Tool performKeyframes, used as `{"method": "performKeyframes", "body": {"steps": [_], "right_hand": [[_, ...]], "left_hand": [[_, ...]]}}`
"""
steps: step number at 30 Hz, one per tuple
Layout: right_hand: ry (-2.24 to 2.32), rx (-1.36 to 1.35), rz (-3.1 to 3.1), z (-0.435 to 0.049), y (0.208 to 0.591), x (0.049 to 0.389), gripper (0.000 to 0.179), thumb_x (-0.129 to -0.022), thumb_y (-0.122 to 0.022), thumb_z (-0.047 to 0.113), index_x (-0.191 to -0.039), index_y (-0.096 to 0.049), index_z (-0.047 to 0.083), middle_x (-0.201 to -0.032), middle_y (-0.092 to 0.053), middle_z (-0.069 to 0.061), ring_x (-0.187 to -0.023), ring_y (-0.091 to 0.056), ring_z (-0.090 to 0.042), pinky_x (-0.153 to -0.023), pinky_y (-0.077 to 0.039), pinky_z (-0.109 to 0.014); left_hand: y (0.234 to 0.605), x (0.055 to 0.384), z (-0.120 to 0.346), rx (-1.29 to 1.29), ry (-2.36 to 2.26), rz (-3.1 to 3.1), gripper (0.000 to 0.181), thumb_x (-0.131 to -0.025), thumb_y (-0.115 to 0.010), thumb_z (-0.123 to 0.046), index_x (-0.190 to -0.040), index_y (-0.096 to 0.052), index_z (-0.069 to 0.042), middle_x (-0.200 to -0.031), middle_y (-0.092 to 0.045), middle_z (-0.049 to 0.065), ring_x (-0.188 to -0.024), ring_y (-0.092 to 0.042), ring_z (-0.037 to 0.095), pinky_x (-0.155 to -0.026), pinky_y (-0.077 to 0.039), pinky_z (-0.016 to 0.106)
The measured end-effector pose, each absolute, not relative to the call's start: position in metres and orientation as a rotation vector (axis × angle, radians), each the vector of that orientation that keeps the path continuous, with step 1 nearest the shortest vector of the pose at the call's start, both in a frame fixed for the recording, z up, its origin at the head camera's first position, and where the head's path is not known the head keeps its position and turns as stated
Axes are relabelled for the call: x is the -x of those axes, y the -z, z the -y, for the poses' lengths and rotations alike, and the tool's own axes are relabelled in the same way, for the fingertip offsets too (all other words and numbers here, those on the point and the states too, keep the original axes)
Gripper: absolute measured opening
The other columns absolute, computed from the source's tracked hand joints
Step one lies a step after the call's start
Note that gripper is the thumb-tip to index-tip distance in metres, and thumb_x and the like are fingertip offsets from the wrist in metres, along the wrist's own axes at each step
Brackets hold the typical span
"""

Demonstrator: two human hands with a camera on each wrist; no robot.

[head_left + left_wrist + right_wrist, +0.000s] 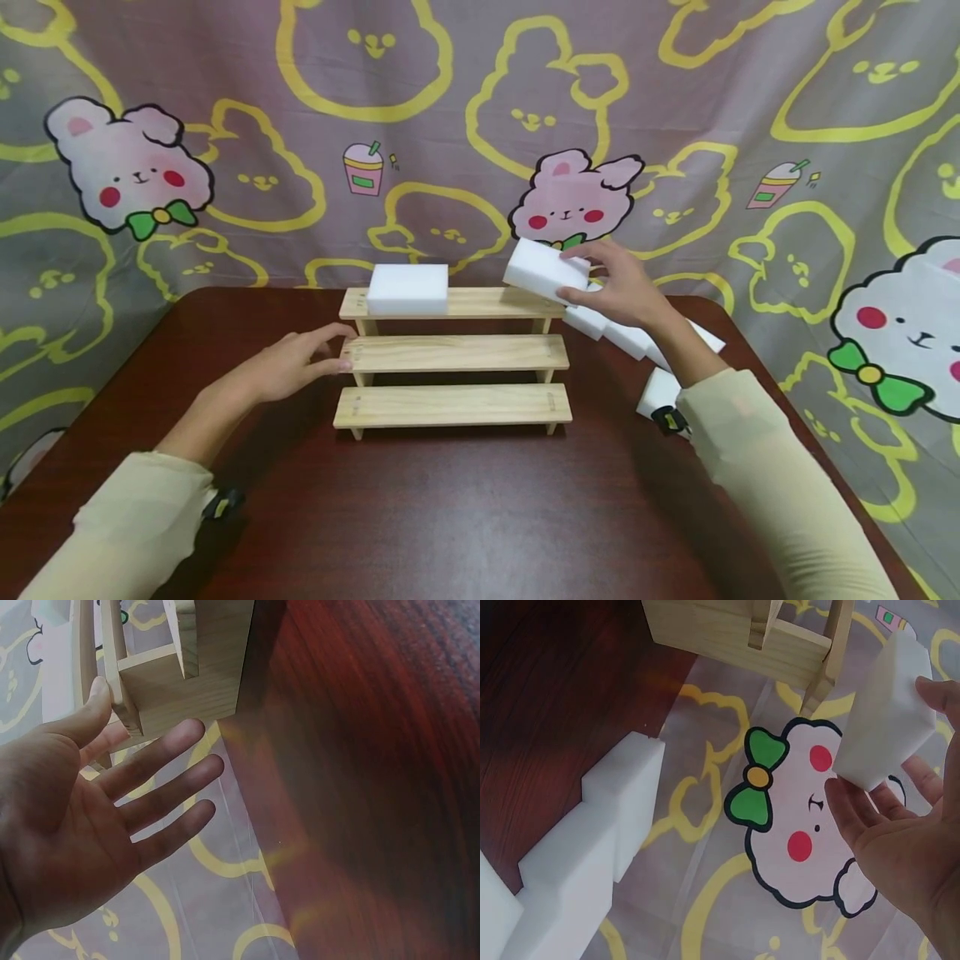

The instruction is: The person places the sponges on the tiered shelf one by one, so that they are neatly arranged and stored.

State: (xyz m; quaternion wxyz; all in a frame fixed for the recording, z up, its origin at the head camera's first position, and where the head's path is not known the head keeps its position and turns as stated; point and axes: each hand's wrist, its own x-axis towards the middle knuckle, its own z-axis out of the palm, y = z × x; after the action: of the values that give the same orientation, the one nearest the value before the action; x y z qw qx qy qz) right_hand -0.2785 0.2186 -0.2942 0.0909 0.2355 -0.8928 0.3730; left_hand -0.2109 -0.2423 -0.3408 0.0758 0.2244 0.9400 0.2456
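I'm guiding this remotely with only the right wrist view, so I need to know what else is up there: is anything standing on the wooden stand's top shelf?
Observer: Yes, a white block sits toward the left end of the top shelf.
Operator: And where is the left hand?
Observer: The left hand is at the left end of the middle shelf.

Grey-pink cartoon-printed cloth [450, 158] behind a dark red-brown table [420, 517] with a pale sheen [480, 521]
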Motion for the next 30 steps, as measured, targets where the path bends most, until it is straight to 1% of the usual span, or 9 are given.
{"method": "performKeyframes", "body": {"steps": [5, 10, 14, 23, 30], "right_hand": [[-1.154, -0.76, 2.67, -0.214, 0.293, 0.281, 0.05, -0.087, -0.084, 0.014, -0.13, -0.065, -0.002, -0.131, -0.059, -0.02, -0.113, -0.058, -0.036, -0.101, -0.049, -0.056], [-1.133, -0.808, 2.714, -0.207, 0.292, 0.285, 0.05, -0.087, -0.084, 0.014, -0.131, -0.065, -0.003, -0.13, -0.06, -0.021, -0.112, -0.064, -0.039, -0.099, -0.051, -0.055], [-1.14, -0.853, 2.744, -0.199, 0.292, 0.289, 0.049, -0.086, -0.085, 0.01, -0.129, -0.065, -0.004, -0.129, -0.06, -0.022, -0.115, -0.065, -0.043, -0.099, -0.052, -0.055], [-1.121, -0.959, 2.737, -0.186, 0.293, 0.293, 0.047, -0.086, -0.085, 0.011, -0.128, -0.067, -0.003, -0.123, -0.061, -0.019, -0.108, -0.063, -0.037, -0.103, -0.05, -0.053], [-1.101, -0.996, 2.733, -0.18, 0.294, 0.294, 0.048, -0.085, -0.084, 0.012, -0.128, -0.069, 0.0, -0.13, -0.061, -0.017, -0.12, -0.059, -0.035, -0.105, -0.048, -0.052]], "left_hand": [[0.343, 0.21, 0.243, -0.69, -0.806, -2.804, 0.044, -0.103, -0.067, -0.026, -0.138, -0.053, -0.005, -0.1, -0.075, 0.013, -0.092, -0.07, 0.031, -0.083, -0.052, 0.052], [0.344, 0.21, 0.242, -0.706, -0.835, -2.802, 0.043, -0.103, -0.067, -0.025, -0.137, -0.053, -0.003, -0.099, -0.075, 0.012, -0.091, -0.07, 0.031, -0.083, -0.052, 0.051], [0.344, 0.21, 0.242, -0.707, -0.848, -2.796, 0.043, -0.103, -0.067, -0.024, -0.137, -0.052, -0.003, -0.099, -0.075, 0.014, -0.092, -0.07, 0.031, -0.084, -0.052, 0.051], [0.344, 0.211, 0.243, -0.725, -0.857, -2.779, 0.044, -0.104, -0.065, -0.024, -0.138, -0.051, -0.001, -0.1, -0.075, 0.014, -0.092, -0.07, 0.03, -0.082, -0.052, 0.052], [0.345, 0.211, 0.242, -0.716, -0.866, -2.766, 0.043, -0.105, -0.064, -0.022, -0.139, -0.05, -0.001, -0.101, -0.075, 0.015, -0.094, -0.071, 0.032, -0.084, -0.052, 0.051]]}}
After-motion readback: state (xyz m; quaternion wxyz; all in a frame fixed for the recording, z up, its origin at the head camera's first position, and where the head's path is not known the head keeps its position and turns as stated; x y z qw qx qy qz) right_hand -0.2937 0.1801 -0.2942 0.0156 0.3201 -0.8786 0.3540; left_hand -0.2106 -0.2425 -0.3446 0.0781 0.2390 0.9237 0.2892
